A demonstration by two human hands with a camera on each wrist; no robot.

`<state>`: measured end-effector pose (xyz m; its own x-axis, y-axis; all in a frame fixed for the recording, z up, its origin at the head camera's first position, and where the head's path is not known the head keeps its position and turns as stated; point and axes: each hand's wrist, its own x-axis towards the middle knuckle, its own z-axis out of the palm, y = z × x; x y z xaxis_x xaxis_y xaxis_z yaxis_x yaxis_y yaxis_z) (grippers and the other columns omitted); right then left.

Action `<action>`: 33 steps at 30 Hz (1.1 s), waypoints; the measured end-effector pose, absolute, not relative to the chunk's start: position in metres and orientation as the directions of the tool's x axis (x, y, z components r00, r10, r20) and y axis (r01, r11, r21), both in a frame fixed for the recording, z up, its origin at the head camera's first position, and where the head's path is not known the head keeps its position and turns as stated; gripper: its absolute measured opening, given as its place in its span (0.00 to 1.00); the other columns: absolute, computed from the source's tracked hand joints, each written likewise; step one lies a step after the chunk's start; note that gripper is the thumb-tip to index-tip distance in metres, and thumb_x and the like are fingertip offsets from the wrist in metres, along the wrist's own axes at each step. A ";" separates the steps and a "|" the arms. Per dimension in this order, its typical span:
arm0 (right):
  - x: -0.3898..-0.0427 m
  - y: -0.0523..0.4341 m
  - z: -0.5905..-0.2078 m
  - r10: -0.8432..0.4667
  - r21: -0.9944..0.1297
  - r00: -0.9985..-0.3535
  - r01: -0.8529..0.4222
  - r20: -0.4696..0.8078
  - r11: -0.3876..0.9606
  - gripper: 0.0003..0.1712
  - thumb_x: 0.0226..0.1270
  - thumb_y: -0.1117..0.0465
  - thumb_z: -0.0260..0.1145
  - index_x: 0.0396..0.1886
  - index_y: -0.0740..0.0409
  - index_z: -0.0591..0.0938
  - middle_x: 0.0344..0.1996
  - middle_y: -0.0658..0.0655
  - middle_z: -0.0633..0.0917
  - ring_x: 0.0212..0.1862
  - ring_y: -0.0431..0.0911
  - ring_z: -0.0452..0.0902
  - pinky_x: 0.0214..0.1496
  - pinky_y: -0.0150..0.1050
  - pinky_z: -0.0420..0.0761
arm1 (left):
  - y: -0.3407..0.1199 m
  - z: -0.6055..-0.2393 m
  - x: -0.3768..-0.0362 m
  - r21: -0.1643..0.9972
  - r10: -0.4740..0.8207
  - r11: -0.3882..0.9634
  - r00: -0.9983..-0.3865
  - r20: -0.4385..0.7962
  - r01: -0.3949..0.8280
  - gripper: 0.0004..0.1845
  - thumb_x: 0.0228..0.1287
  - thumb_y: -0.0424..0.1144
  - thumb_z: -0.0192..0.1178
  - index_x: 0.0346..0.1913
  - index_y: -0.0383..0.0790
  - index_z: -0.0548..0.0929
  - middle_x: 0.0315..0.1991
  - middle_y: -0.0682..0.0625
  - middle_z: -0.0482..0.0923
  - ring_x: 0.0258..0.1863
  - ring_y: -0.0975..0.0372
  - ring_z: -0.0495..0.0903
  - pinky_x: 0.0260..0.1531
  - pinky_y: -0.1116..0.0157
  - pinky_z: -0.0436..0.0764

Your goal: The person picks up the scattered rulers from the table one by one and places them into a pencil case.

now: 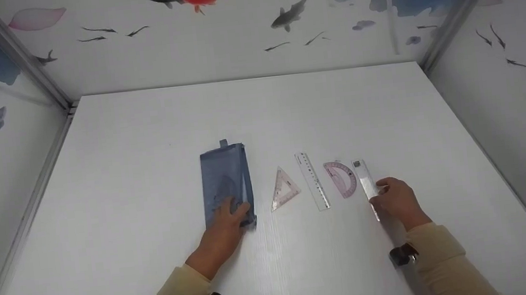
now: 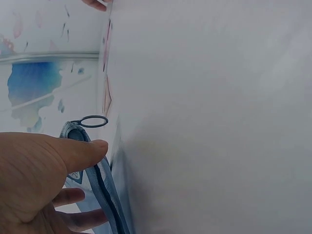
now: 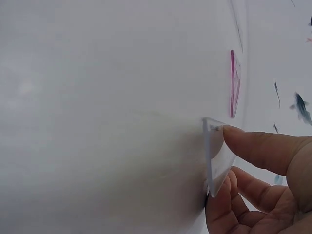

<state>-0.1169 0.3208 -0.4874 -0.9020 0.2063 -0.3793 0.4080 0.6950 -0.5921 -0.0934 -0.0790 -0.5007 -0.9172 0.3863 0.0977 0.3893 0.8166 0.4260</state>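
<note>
Handling the rightmost clear, straight plastic ruler, at the head view's four o'clock, seemed the step in hand; the next move likely needed steady pinching. The right hand, nearly closed, pinched it; the left hand gripped the blue-grey, rectangular fabric pouch at eight o'clock.

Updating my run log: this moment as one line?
left hand: on blue pouch; right hand: pinches clear strip; between: triangle, ruler, protractor
</note>
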 end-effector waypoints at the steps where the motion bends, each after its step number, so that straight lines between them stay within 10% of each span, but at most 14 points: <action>1: -0.117 0.321 -0.487 0.204 -0.594 -0.902 0.407 -0.380 0.694 0.32 0.61 0.65 0.65 0.63 0.74 0.67 0.54 0.74 0.74 0.53 0.63 0.73 0.53 0.54 0.75 | -0.079 -0.500 -0.094 0.426 0.385 0.817 -0.918 0.096 0.388 0.27 0.60 0.26 0.64 0.59 0.47 0.69 0.62 0.33 0.60 0.53 0.40 0.73 0.22 0.60 0.79; 33: -0.121 0.330 -0.489 0.206 -0.744 -0.872 0.487 -0.444 0.458 0.28 0.70 0.63 0.57 0.68 0.65 0.65 0.53 0.64 0.74 0.45 0.47 0.71 0.43 0.34 0.74 | -0.077 -0.501 -0.095 0.422 0.370 0.828 -0.925 0.084 0.369 0.26 0.60 0.28 0.64 0.60 0.47 0.71 0.63 0.34 0.60 0.56 0.39 0.71 0.25 0.58 0.81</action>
<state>-0.1211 0.3300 -0.4890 -0.8721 0.2057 -0.4440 0.4867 0.4576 -0.7441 -0.0948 -0.0771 -0.5007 -0.9253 0.3700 0.0835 0.3692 0.8278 0.4224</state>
